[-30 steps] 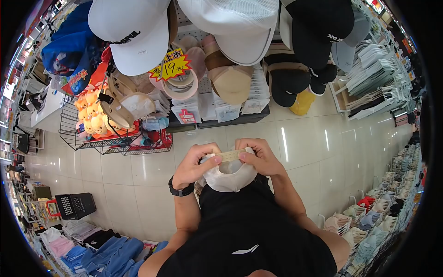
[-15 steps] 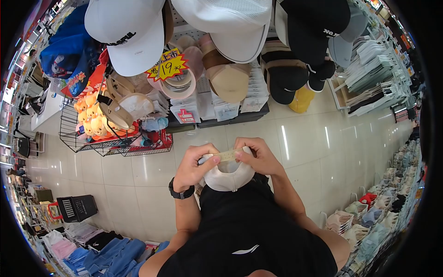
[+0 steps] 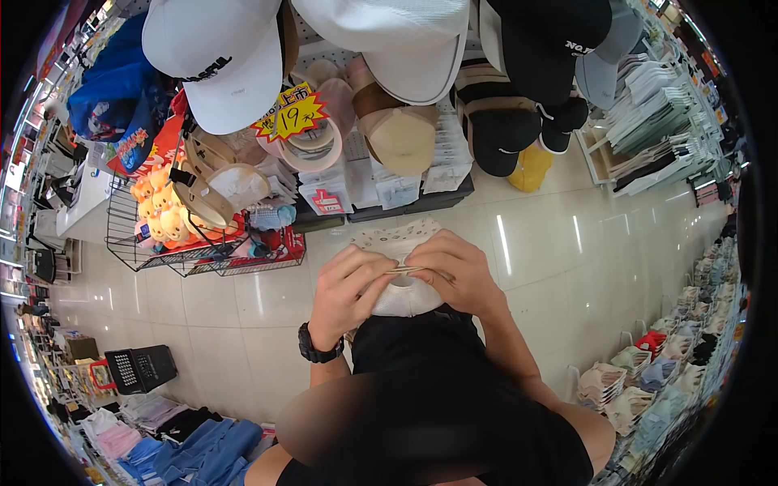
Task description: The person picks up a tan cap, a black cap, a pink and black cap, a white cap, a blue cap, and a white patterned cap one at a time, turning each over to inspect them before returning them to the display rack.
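A white cap [image 3: 405, 303] is held between both hands in front of my black shirt. My left hand [image 3: 350, 290] pinches the cap's strap at its left part, and a black watch sits on that wrist. My right hand [image 3: 454, 274] grips the same strap from the right, its fingertips close to those of my left hand. Beyond the strap, a pale part of the cap with small dark marks shows above the fingers. The small opening under the strap is partly hidden by the fingers.
White caps [image 3: 235, 65] and black caps [image 3: 545, 49] hang ahead, near a yellow price sign [image 3: 293, 117]. A wire basket [image 3: 154, 257] of plush toys stands left. A black shopping basket [image 3: 142, 368] is on the floor. Hanging clothes [image 3: 664, 130] line the right.
Both hands have closed in on the strap and drawn nearer each other. The cap has turned, so its marked pale part now shows beyond the fingers and less of its opening is visible.
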A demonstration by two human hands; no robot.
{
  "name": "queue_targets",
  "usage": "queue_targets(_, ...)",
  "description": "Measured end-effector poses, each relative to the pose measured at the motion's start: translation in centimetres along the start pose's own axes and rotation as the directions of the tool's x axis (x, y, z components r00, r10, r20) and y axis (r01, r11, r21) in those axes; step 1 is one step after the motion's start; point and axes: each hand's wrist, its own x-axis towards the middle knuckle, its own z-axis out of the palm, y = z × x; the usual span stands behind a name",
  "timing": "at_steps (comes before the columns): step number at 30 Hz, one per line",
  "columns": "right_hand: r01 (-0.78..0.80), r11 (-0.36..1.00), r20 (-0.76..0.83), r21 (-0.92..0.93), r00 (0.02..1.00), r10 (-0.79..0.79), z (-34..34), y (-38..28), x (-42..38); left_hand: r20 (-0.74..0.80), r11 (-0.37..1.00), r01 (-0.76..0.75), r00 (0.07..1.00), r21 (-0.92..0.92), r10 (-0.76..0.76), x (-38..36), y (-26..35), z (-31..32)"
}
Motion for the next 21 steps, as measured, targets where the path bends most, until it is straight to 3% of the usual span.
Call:
queue_targets(8, 0.076, 0.996, -0.049, -0.053, 0.996, -0.078, 0.5, -0.6, 0.3, -0.109, 0.973, -0.164, 0.977, 0.161, 0.183, 0.2, 0.1, 0.8)
queue_targets(15, 0.133, 0.987, -0.097, -0.093, 0.985, -0.141, 0.6, -0.6, 1.0, -0.164, 0.965, -0.173, 0.965, 0.197, 0.206, 0.5, 0.4, 1.2)
queue_targets(21, 0.077, 0.996, -0.121, -0.054, 0.989, -0.083, 1.0, -1.0, 0.8, -0.182, 0.959, -0.185, 0.957, 0.214, 0.226, 0.5, 0.7, 1.2)
